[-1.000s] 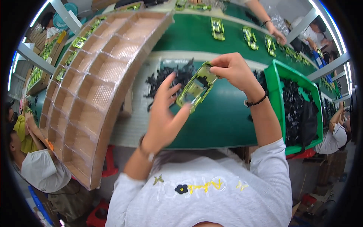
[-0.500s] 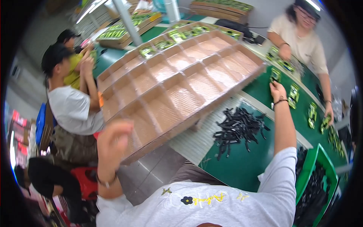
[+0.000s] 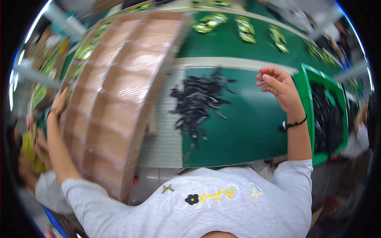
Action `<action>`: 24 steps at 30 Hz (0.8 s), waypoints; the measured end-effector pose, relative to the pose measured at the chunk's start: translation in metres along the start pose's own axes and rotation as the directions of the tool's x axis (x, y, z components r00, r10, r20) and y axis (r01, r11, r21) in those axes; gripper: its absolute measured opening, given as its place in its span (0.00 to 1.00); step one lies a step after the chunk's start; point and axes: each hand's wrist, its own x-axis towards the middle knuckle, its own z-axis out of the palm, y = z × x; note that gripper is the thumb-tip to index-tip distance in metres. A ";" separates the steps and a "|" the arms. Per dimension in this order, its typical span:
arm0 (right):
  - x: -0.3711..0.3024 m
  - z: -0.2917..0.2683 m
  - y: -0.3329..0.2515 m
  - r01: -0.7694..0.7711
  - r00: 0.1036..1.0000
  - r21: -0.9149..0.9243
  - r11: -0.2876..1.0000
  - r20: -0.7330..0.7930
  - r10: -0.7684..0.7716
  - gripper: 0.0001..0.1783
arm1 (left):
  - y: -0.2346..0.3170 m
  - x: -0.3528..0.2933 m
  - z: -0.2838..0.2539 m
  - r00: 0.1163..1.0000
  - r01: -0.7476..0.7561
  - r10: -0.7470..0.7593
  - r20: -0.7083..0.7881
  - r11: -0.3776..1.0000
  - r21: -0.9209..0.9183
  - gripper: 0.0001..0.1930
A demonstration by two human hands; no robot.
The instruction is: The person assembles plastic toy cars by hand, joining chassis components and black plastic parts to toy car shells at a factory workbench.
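Observation:
My left hand (image 3: 60,102) reaches to the far left side of a large divided cardboard tray (image 3: 109,116), beside its left row of compartments. Blur hides how its fingers lie and whether they touch a piece. Shiny green pieces shaped like toy cars (image 3: 84,51) sit in that left row. My right hand (image 3: 279,85) hovers over the green tabletop, palm facing left. Its fingers are loosely curled and apart, with nothing visible between them. Left of it lies a heap of black strip-like pieces (image 3: 198,97).
A green bin (image 3: 310,115) of black pieces stands right of the tabletop (image 3: 246,131). Several more green car-shaped pieces (image 3: 246,28) lie along the far green strip. People work at the left (image 3: 29,152) and right edges, blurred.
The view has swung right. My right hand, earlier at a green car-shaped piece, has come back over the near tabletop without it. My left hand has moved to the tray's far left side.

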 end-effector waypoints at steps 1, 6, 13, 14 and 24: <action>-0.015 -0.018 -0.002 0.077 0.996 -0.091 0.993 -0.035 -0.080 0.14 | -0.034 -0.001 -0.017 0.994 -0.050 0.055 -0.090 0.997 0.058 0.37; -0.078 -0.078 0.004 0.161 0.873 -0.280 0.947 -0.406 -0.269 0.11 | -0.016 -0.002 -0.044 0.640 -0.425 0.644 -0.418 0.751 0.506 0.32; -0.124 -0.080 0.038 0.030 0.963 -0.984 0.177 -0.019 -0.267 0.08 | 0.070 -0.129 -0.071 0.675 -0.532 -0.191 -0.713 0.542 -0.650 0.30; -0.125 -0.080 0.049 0.014 0.963 -0.984 0.175 -0.033 -0.266 0.08 | 0.104 -0.172 -0.057 0.664 -0.635 -0.039 -0.747 0.497 -0.591 0.28; -0.076 -0.025 0.070 0.391 0.877 -0.813 0.430 0.188 -0.442 0.05 | 0.333 -0.397 0.136 0.885 0.153 0.463 -0.049 -0.389 -0.908 0.28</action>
